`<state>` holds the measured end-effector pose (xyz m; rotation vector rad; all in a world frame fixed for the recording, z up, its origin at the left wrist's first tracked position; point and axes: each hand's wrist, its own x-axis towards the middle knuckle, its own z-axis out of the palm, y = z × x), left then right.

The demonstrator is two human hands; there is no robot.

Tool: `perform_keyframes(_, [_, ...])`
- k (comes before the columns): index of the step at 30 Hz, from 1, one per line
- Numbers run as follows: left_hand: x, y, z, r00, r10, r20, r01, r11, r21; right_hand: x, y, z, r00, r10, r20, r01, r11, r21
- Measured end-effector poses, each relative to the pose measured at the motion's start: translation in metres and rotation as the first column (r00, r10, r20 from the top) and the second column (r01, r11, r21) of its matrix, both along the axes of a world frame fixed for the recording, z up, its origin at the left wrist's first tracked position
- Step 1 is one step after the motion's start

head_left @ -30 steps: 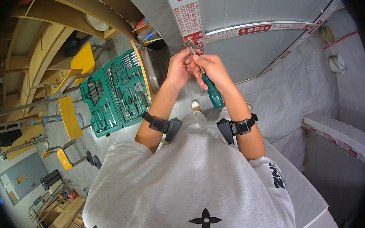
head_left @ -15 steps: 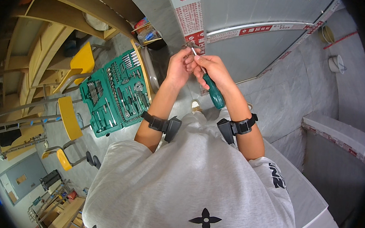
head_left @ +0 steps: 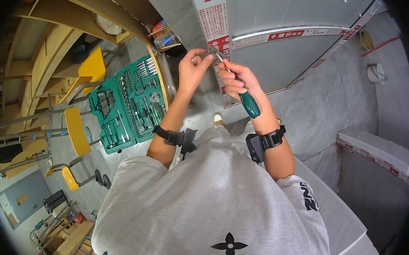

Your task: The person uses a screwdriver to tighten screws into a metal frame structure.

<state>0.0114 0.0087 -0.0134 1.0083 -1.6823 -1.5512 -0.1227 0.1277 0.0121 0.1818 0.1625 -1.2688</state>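
Observation:
My right hand (head_left: 244, 78) is closed on a screwdriver (head_left: 249, 105) with a dark green handle. Its shaft slants up and left to a small metal fitting (head_left: 214, 51) on the edge of the grey door panel. My left hand (head_left: 192, 73) is just left of that fitting, thumb and fingers curled together near the screwdriver's tip. Whatever it pinches, if anything, is too small to make out. The fingers partly hide the meeting point of tip and fitting.
A green tool case (head_left: 120, 110) with sockets and wrenches lies open at the left. Beyond it stand yellow chairs (head_left: 77, 132) and wooden desks. A white bucket (head_left: 375, 73) sits at the far right, and a low grey ledge (head_left: 378, 149) runs along the right.
My left hand has moved slightly left, apart from the right hand. My right hand has shifted a little down and right with the screwdriver, its fingers rearranged on the handle end.

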Motion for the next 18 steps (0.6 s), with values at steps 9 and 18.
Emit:
perform_keyframes(9, [0.001, -0.011, 0.016, 0.978, -0.039, 0.203, 0.110, 0.931, -0.349, 0.019, -0.005, 0.029, 0.512, 0.008, -0.859, 0.148, 0.984, 0.098])
perform_keyframes(18, [0.002, -0.015, 0.016, 0.967, -0.066, 0.247, 0.181, 0.859, -0.478, 0.038, -0.006, 0.048, -0.280, 0.127, -0.951, 0.186, 0.980, 0.076])
